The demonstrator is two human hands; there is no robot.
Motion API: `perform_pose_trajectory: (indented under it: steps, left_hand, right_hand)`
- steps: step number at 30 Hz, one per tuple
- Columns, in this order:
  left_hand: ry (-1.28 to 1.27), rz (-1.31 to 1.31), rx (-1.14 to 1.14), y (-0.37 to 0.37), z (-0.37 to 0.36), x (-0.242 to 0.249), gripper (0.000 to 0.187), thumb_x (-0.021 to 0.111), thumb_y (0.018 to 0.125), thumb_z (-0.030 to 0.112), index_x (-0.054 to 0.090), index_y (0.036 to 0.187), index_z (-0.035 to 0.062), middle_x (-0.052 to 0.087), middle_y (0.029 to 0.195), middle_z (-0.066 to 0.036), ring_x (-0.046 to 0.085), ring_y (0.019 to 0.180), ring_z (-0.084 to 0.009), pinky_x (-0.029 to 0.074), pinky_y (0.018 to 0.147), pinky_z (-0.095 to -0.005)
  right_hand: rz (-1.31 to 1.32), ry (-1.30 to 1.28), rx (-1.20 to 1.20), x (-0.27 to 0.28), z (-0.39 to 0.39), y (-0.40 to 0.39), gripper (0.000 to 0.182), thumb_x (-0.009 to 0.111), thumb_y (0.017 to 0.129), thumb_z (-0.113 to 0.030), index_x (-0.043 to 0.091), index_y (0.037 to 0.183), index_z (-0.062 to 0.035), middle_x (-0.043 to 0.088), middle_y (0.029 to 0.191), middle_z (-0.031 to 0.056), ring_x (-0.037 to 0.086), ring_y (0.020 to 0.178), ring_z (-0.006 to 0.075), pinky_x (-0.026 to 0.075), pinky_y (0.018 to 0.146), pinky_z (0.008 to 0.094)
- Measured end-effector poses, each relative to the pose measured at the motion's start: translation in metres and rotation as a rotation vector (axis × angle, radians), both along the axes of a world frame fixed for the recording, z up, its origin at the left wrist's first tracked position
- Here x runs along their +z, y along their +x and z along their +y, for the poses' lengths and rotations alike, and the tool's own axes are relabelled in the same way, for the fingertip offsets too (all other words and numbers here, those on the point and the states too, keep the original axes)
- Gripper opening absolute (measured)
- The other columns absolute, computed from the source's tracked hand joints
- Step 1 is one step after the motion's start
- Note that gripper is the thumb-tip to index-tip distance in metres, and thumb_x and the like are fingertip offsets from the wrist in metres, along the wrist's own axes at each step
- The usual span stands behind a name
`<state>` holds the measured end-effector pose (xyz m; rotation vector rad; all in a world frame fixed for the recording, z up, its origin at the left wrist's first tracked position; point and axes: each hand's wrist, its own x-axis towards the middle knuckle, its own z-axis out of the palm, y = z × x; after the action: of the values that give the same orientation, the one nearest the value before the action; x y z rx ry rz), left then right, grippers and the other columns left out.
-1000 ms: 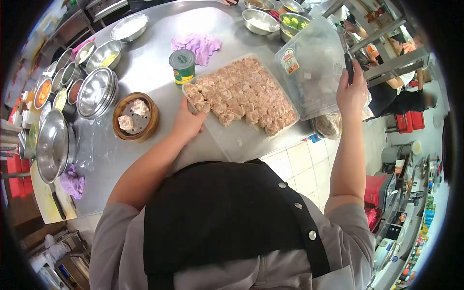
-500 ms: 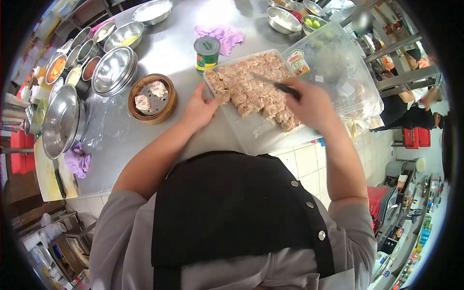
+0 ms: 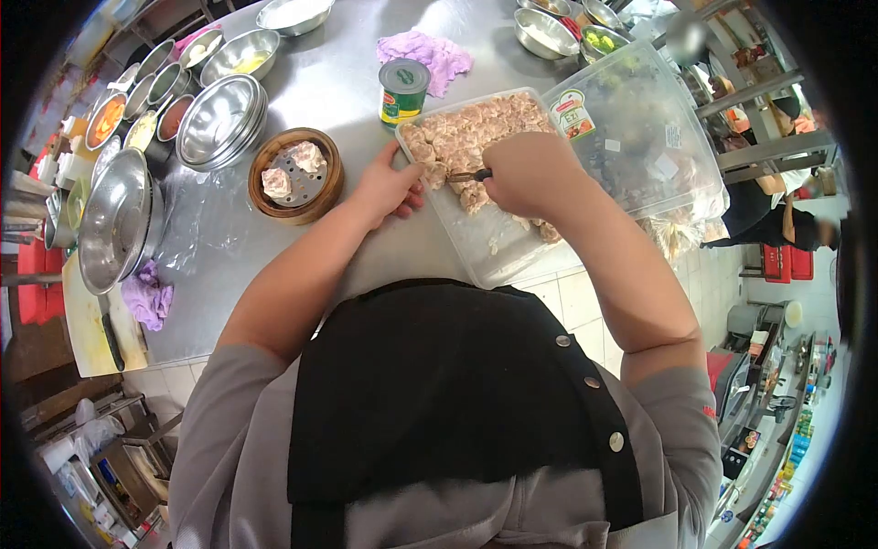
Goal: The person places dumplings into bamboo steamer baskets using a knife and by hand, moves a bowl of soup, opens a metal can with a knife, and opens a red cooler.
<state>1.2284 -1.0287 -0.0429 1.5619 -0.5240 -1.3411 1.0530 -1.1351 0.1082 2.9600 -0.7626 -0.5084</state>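
Note:
My left hand point(image 3: 391, 188) is at the left wall of a clear plastic tub point(image 3: 494, 261), fingers curled around a dumpling point(image 3: 433, 175) topped with pale meat filling. What lies inside the palm is hidden. My right hand point(image 3: 530, 174) grips the dark handle of a narrow-bladed spatula point(image 3: 464, 177), its blade pointing left and touching the dumpling. Chunky meat filling point(image 3: 485, 123) covers the far part of the tub; the near part shows bare plastic. Left of my left hand, a round bamboo steamer point(image 3: 334, 197) holds two dumplings point(image 3: 277, 183) on a perforated metal plate.
A green can point(image 3: 403, 91) and a purple cloth point(image 3: 425, 59) lie beyond the tub. Its clear lid point(image 3: 631, 137) leans at the right. Stacked metal bowls point(image 3: 219, 123) and several ingredient bowls line the left. A knife point(image 3: 112, 343) rests on a cutting board point(image 3: 84, 320).
My right hand has moved left and down from above the filling, bringing the spatula blade to the dumpling at my left hand. My left hand has shifted slightly right.

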Motion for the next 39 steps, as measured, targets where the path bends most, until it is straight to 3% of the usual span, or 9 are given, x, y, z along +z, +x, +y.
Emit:
perform_pose_trajectory:
  steps: [6, 9, 15, 21, 24, 27, 30, 33, 39]
  left_hand:
    - [-0.006, -0.011, -0.065, 0.003, 0.002, 0.004, 0.073, 0.062, 0.098, 0.024, 0.025, 0.161, 0.0198, 0.065, 0.087, -0.006, 0.067, 0.067, -0.0170, 0.054, 0.055, -0.0317]
    - [-0.007, -0.005, -0.023, 0.002, 0.000, 0.000, 0.074, 0.065, 0.096, 0.022, 0.028, 0.160, 0.0167, 0.065, 0.082, -0.007, 0.066, 0.061, -0.0167, 0.051, 0.047, -0.0306]
    - [0.018, 0.003, -0.017, 0.000, 0.000, 0.002, 0.074, 0.064, 0.096, 0.021, 0.027, 0.160, 0.0172, 0.066, 0.084, -0.007, 0.067, 0.065, -0.0173, 0.052, 0.050, -0.0304]
    - [0.064, -0.072, -0.009, -0.003, 0.006, 0.009, 0.078, 0.070, 0.094, 0.025, 0.029, 0.159, 0.0120, 0.064, 0.086, -0.009, 0.069, 0.073, -0.0201, 0.055, 0.057, -0.0335]
    - [-0.040, -0.840, 0.007, -0.016, 0.016, 0.015, 0.072, 0.076, 0.089, 0.027, 0.044, 0.150, 0.0086, 0.065, 0.098, -0.013, 0.069, 0.093, -0.0261, 0.057, 0.076, -0.0403]
    - [-0.280, -1.297, -0.180, -0.020, 0.014, 0.030, 0.059, 0.080, 0.083, 0.029, 0.060, 0.134, 0.0075, 0.065, 0.115, -0.015, 0.063, 0.113, -0.0312, 0.052, 0.095, -0.0449]
    - [0.024, -1.376, -0.485, -0.027, -0.005, 0.060, 0.050, 0.080, 0.081, 0.031, 0.065, 0.123, 0.0078, 0.062, 0.127, -0.016, 0.059, 0.122, -0.0332, 0.050, 0.100, -0.0485]
    - [0.163, -1.511, -0.664, -0.035, -0.025, 0.074, 0.048, 0.079, 0.083, 0.032, 0.066, 0.123, 0.0085, 0.064, 0.126, -0.015, 0.061, 0.120, -0.0340, 0.051, 0.098, -0.0474]
    - [0.035, -1.622, -0.682, -0.032, -0.043, 0.047, 0.044, 0.079, 0.079, 0.030, 0.069, 0.114, 0.0059, 0.068, 0.116, -0.015, 0.064, 0.114, -0.0339, 0.053, 0.095, -0.0445]
  right_hand:
    - [-0.047, -0.038, 0.061, -0.026, 0.014, 0.002, 0.022, 0.064, 0.092, -0.025, 0.072, 0.090, -0.0042, 0.072, 0.081, 0.0171, 0.071, 0.080, 0.0381, 0.054, 0.075, 0.0501]
    - [-0.037, 0.051, -0.071, -0.034, 0.021, -0.014, 0.024, 0.061, 0.097, -0.028, 0.071, 0.097, -0.0056, 0.072, 0.084, 0.0166, 0.071, 0.082, 0.0383, 0.054, 0.076, 0.0502]
    - [-0.154, 0.191, -0.231, -0.068, 0.023, -0.050, 0.031, 0.058, 0.101, -0.035, 0.066, 0.111, -0.0071, 0.073, 0.090, 0.0164, 0.072, 0.087, 0.0375, 0.056, 0.078, 0.0486]
    - [-0.560, 0.467, -0.302, -0.106, 0.006, -0.084, 0.030, 0.066, 0.097, -0.033, 0.070, 0.117, -0.0100, 0.074, 0.094, 0.0148, 0.071, 0.084, 0.0353, 0.055, 0.077, 0.0455]
    - [-0.618, 0.646, -0.384, -0.120, -0.001, -0.092, 0.033, 0.069, 0.097, -0.031, 0.071, 0.122, -0.0085, 0.074, 0.095, 0.0155, 0.070, 0.081, 0.0312, 0.055, 0.078, 0.0418]
    - [-0.652, 0.744, -0.431, -0.131, -0.004, -0.096, 0.033, 0.068, 0.098, -0.029, 0.070, 0.123, -0.0066, 0.074, 0.096, 0.0161, 0.070, 0.084, 0.0276, 0.055, 0.079, 0.0393]
    - [-0.599, 0.857, -0.542, -0.123, -0.003, -0.096, 0.033, 0.067, 0.099, -0.029, 0.070, 0.121, -0.0051, 0.074, 0.099, 0.0164, 0.070, 0.088, 0.0271, 0.055, 0.081, 0.0390]
    - [-0.717, 0.816, -0.424, -0.131, -0.007, -0.099, 0.033, 0.067, 0.099, -0.029, 0.071, 0.120, -0.0051, 0.074, 0.099, 0.0158, 0.070, 0.090, 0.0263, 0.055, 0.082, 0.0388]
    - [-0.625, 0.714, -0.387, -0.107, -0.011, -0.107, 0.031, 0.067, 0.097, -0.031, 0.072, 0.114, -0.0059, 0.074, 0.100, 0.0181, 0.070, 0.094, 0.0346, 0.055, 0.084, 0.0421]
